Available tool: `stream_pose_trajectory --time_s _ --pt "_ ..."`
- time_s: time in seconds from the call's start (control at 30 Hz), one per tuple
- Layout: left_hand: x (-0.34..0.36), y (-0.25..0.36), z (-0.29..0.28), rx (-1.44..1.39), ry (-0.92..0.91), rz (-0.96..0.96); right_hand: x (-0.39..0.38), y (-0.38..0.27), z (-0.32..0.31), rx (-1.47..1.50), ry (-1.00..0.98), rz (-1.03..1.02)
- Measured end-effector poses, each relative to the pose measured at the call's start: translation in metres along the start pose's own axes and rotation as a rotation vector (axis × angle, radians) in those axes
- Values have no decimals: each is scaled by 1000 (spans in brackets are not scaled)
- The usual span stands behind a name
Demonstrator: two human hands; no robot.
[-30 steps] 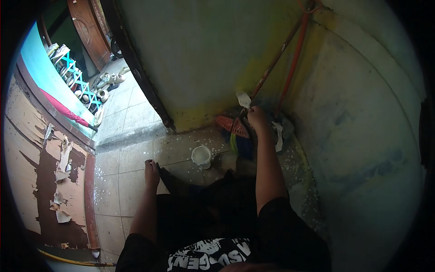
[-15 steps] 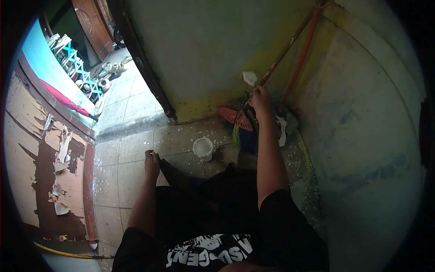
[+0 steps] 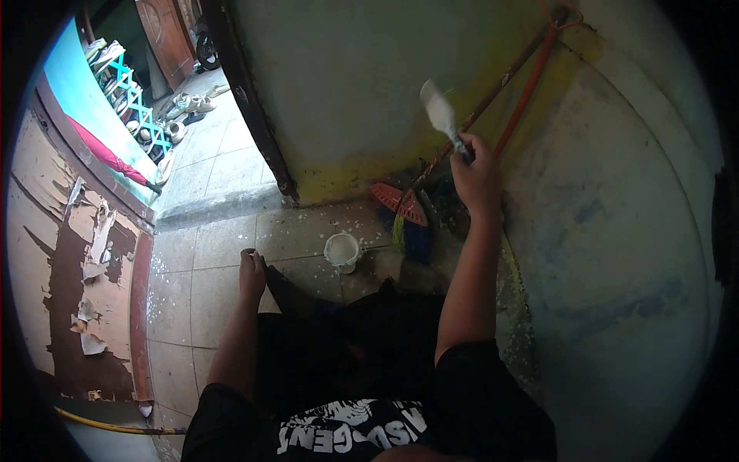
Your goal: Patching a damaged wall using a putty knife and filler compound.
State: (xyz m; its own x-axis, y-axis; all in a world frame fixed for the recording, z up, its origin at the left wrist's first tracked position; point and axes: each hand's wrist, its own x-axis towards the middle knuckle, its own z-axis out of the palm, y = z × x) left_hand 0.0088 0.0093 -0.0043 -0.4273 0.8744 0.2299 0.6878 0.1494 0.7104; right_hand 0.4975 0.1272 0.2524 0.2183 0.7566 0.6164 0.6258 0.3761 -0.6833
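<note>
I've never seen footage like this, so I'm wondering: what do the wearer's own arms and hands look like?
The left hand and right hand wear no gloves, and the forearms are bare. The short sleeves are black, like the shirt, which has a white print.

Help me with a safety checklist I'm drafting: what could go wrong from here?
The right hand holds a pale-bladed tool that looks close to the leaning brown pole, though depth is hard to judge; a wide swing might knock the pole loose.

The white tub stands open on the floor, near the person's legs; a shifting foot could tip it.
</note>
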Motion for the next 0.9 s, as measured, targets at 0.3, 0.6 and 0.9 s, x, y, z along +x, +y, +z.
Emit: stream_pose_trajectory --time_s 0.3,0.6,0.9 --pt "0 12 -1 -51 -38 -47 -24 -45 12 527 -444 262" --pt "4 -9 2 -57 -4 -21 -43 -49 67 527 -479 134" --pt "0 1 -3 -74 -1 -53 -62 -59 90 483 -610 267"
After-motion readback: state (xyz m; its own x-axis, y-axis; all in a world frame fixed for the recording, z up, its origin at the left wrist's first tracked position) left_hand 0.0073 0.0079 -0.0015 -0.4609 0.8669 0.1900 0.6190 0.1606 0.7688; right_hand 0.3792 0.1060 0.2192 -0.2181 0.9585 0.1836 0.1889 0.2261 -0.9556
